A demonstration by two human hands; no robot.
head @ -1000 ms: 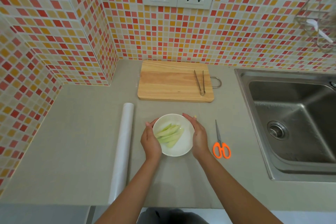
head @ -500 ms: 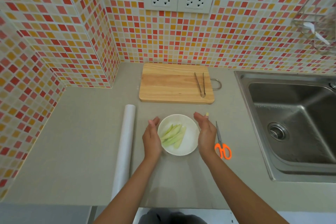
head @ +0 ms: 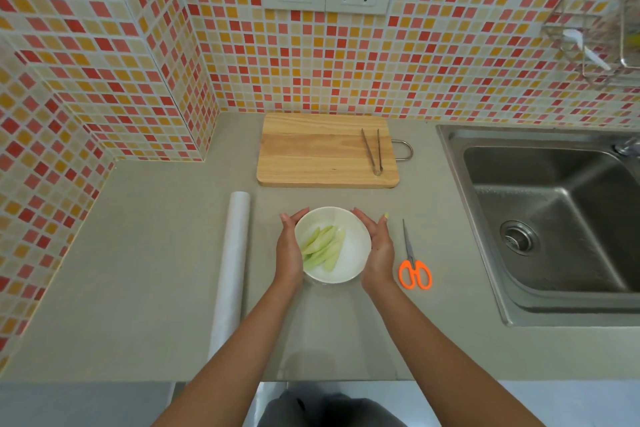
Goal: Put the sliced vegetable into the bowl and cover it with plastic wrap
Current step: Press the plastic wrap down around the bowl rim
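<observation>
A white bowl (head: 354, 255) stands on the grey counter, with several pale green vegetable slices (head: 322, 248) lying in its left half. My left hand (head: 289, 250) is cupped against the bowl's left side. My right hand (head: 379, 250) is cupped against its right side, fingers curled round the rim. A faint sheen shows over the bowl's right half, and a glossy transparent patch lies on the counter just in front of it. I cannot tell whether film covers the bowl. A roll of plastic wrap (head: 232, 253) lies lengthwise to the left.
Orange-handled scissors (head: 414, 270) lie right of my right hand. A wooden cutting board (head: 311, 152) with metal tongs (head: 372, 151) sits behind the bowl. A steel sink (head: 554, 218) fills the right side. Tiled walls close the back and left.
My hands drew a little away from the bowl half a second ago. Both are now pressed against its sides again. The bowl stays in place.
</observation>
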